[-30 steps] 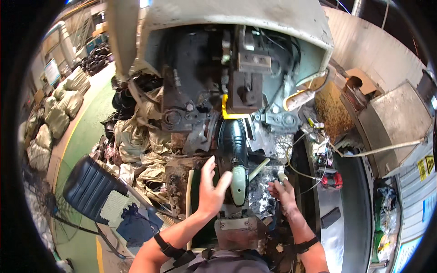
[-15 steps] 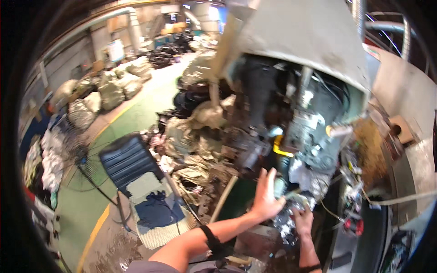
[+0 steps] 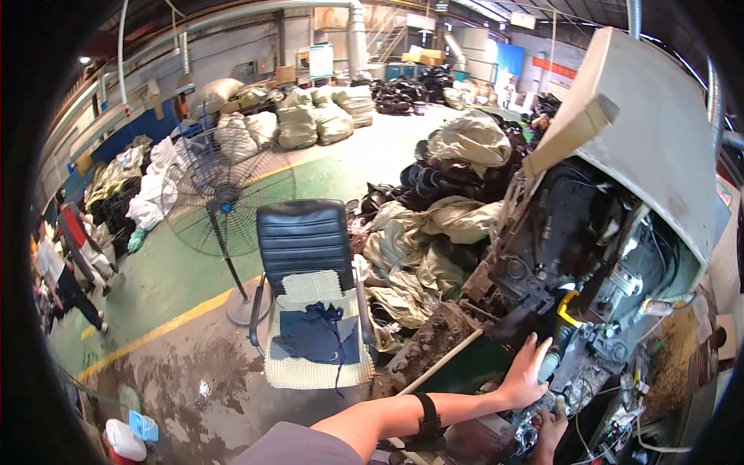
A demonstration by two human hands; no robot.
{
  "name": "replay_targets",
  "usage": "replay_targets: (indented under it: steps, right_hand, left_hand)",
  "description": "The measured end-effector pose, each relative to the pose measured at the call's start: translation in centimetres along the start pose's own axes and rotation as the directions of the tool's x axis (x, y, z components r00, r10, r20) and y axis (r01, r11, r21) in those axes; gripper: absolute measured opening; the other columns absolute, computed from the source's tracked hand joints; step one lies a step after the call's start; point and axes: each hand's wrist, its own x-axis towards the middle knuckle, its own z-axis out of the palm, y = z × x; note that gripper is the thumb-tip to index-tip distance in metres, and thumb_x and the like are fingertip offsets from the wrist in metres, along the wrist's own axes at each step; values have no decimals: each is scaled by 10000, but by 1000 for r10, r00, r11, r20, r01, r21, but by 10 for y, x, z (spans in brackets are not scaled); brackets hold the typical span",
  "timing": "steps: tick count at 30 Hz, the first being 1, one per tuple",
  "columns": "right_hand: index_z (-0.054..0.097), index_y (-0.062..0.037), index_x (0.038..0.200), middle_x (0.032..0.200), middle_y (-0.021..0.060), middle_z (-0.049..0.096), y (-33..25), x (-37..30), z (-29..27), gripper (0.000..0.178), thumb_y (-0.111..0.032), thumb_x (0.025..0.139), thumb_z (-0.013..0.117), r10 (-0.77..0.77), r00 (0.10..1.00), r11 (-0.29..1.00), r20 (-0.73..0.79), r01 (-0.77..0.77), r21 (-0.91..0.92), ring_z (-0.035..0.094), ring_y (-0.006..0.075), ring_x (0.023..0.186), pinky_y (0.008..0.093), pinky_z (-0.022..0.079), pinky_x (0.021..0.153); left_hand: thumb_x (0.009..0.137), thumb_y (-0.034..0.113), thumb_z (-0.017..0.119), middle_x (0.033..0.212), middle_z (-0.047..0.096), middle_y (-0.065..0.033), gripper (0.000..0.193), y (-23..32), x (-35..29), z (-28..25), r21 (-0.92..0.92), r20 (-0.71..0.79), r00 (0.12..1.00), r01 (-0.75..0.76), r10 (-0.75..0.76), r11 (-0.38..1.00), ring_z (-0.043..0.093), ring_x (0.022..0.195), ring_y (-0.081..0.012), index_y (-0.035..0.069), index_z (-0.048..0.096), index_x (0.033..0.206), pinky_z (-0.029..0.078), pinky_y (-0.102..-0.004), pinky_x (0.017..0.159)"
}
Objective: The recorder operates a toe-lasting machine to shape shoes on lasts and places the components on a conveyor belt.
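Note:
At the lower right, my left hand (image 3: 527, 377) reaches in with its fingers stretched out and the thumb apart. Beside those fingers is a pale green, cylinder-like piece (image 3: 549, 363); whether the hand touches it I cannot tell. Just below, my right hand (image 3: 549, 431) is closed, its fingers curled at some clear, shiny crumpled plastic (image 3: 530, 425). Both hands are in front of a grimy machine (image 3: 515, 269) under a large pale hood (image 3: 659, 132). A yellow curved part (image 3: 570, 308) stands out above my left hand.
A black office chair (image 3: 302, 240) with dark cloth (image 3: 318, 335) on its seat stands to the left, beside a floor fan (image 3: 225, 198). Bulging sacks (image 3: 446, 221) lie behind the chair, more sacks (image 3: 298, 124) along the far wall. Two people (image 3: 66, 263) are at far left.
The view has swung left, so the chair, fan and people show more fully and my hands appear farther right and lower. Both hands stay close together at the machine.

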Motion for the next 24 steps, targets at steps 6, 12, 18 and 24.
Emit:
replay_targets:
  steps: [6,12,18,24]
  right_hand:
    - [415,35,1410,1017,168,676,11,8,-10,574,-81,911,673,-63,998,994,2,62,-92,669,220,744,328,560,618]
    - [626,78,1108,832,109,672,4,2,-4,286,-82,891,721,-85,996,996,-1,85,-6,624,177,682,290,517,577]
    - [555,45,1297,945,148,683,-31,-19,4,513,-125,853,748,-20,999,999,40,19,27,638,238,736,361,496,596]
    - [549,54,1304,984,151,677,-45,-34,0,521,-121,854,745,-123,954,983,273,156,-101,639,238,762,361,508,623]
  left_hand:
    - [717,52,677,1539,182,-375,941,-1,-1,2,-8,-15,1000,-13,13,1000,194,1447,-505,37,213,1535,181,-488,1208]
    - [714,36,665,1534,198,-372,925,-7,-4,10,-16,-60,998,-6,5,1000,206,1446,-499,44,238,1533,188,-482,1207]
    - [805,158,723,1530,283,-312,835,-9,-2,13,62,-98,995,-10,16,998,306,1432,-412,41,295,1513,261,-438,1184]
    - [692,490,842,1608,-26,-303,1241,-17,3,15,-4,156,986,55,-54,998,29,1486,-477,110,68,1584,124,-555,1194]
